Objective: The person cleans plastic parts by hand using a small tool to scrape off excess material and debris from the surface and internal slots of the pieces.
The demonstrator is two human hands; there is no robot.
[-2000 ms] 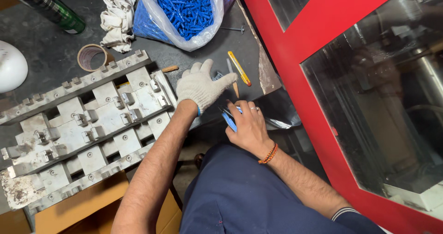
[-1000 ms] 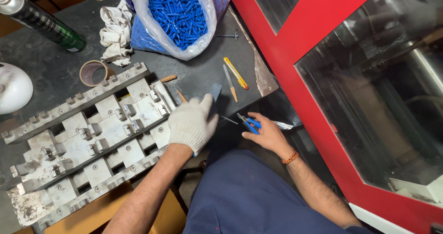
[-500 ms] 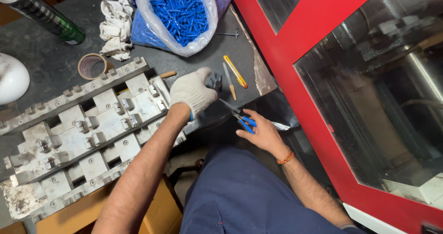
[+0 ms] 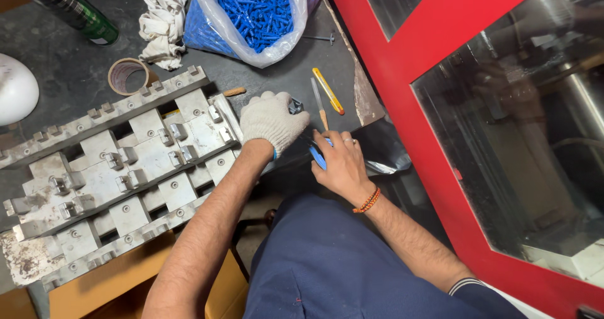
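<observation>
Since half a second ago the right hand has drawn in closer to the gloved left hand. From the head view, the right hand is clamped on blue-handled cutters; the left is curled over a small dark part on the dark surface, beside the metal mould block.

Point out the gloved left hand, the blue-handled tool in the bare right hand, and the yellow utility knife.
gloved left hand (image 4: pixel 272 121), head view, back of the glove.
blue-handled tool (image 4: pixel 318 157), head view, blue handle beside the thumb.
yellow utility knife (image 4: pixel 329 92), head view, middle of its body.
</observation>
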